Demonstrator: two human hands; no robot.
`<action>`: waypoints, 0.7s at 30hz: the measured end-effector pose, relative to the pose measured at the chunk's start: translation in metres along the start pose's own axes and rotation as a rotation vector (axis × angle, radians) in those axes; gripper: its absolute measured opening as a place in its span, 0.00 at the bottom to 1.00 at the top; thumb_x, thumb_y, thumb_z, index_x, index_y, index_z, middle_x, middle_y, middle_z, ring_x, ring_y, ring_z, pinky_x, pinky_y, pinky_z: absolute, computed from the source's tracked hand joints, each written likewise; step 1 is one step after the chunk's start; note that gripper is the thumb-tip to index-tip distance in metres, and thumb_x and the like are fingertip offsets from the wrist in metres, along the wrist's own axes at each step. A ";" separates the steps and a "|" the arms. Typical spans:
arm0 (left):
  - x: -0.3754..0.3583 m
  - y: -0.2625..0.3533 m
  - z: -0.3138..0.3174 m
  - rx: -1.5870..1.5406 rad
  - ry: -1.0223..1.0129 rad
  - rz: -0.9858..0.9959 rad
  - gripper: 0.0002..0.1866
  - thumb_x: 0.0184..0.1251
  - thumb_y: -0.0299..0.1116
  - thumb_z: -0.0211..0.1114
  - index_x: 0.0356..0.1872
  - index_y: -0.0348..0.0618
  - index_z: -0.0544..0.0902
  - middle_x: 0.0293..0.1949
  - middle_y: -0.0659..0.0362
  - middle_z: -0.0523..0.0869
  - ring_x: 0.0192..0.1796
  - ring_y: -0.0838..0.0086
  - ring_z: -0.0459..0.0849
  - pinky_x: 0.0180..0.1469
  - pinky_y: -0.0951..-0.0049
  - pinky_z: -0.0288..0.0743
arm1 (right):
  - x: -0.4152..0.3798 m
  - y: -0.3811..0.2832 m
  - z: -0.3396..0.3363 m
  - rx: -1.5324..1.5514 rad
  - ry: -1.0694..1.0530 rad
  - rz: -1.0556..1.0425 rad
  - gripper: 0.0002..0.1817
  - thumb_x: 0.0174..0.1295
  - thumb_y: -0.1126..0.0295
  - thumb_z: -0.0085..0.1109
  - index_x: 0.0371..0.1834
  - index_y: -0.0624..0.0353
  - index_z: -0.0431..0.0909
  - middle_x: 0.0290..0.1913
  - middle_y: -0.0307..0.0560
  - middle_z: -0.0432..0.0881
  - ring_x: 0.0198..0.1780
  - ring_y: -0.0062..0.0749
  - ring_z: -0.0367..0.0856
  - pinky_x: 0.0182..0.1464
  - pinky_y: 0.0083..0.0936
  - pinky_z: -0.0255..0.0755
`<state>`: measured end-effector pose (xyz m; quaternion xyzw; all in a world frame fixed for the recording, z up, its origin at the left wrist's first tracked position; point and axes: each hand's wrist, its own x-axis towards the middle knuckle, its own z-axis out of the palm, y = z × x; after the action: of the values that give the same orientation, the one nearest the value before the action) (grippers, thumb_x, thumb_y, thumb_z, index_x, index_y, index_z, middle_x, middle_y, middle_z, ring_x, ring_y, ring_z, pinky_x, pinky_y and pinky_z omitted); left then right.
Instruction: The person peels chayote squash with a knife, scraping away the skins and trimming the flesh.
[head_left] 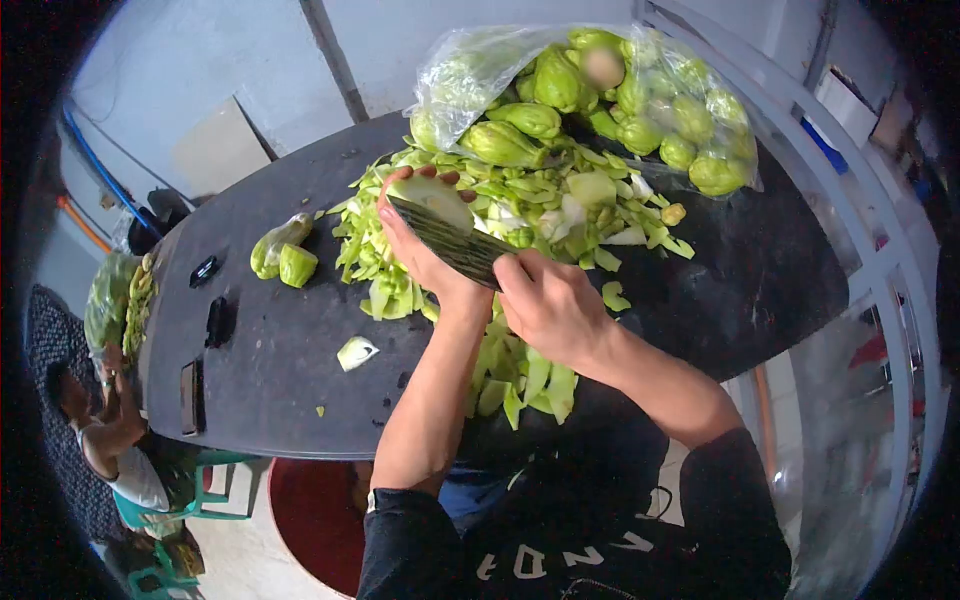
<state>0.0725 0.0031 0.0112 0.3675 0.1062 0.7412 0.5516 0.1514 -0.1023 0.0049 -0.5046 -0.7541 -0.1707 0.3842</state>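
My left hand (424, 262) is raised over the table, its fingers wrapped round a peeled, pale green chayote (437, 200). A knife (452, 240) with a broad, dark-streaked blade lies against the near side of that chayote. My right hand (556, 312) is closed round the knife's handle, which the fingers mostly hide. Below and behind both hands spreads a heap of green chayote peelings (510, 195). More peelings (530, 378) lie at the table's near edge.
Clear plastic bags of whole chayotes (560, 80) stand at the back of the dark table (270, 380). Chayote pieces (297, 265) and dark small items (218, 322) lie left. A red tub (310, 520) is below. Another person (120, 450) sits far left; metal railing (880, 265) runs right.
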 end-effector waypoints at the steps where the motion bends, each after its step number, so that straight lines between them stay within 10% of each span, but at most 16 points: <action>1: -0.001 0.000 0.001 0.027 -0.011 0.017 0.26 0.81 0.54 0.36 0.57 0.44 0.71 0.48 0.52 0.78 0.47 0.65 0.81 0.46 0.66 0.80 | -0.001 0.000 0.000 0.000 -0.001 0.005 0.08 0.57 0.75 0.56 0.38 0.62 0.68 0.28 0.53 0.76 0.24 0.48 0.82 0.22 0.38 0.78; 21: -0.003 -0.005 -0.002 -0.019 -0.113 -0.077 0.23 0.81 0.50 0.40 0.56 0.41 0.71 0.48 0.50 0.78 0.45 0.63 0.82 0.42 0.66 0.81 | 0.000 -0.002 0.005 -0.075 -0.015 0.067 0.09 0.57 0.75 0.55 0.40 0.62 0.68 0.28 0.56 0.75 0.25 0.51 0.81 0.24 0.41 0.78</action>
<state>0.0749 0.0026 0.0056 0.3994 0.0821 0.6983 0.5883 0.1473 -0.0999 0.0024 -0.5447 -0.7327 -0.1820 0.3650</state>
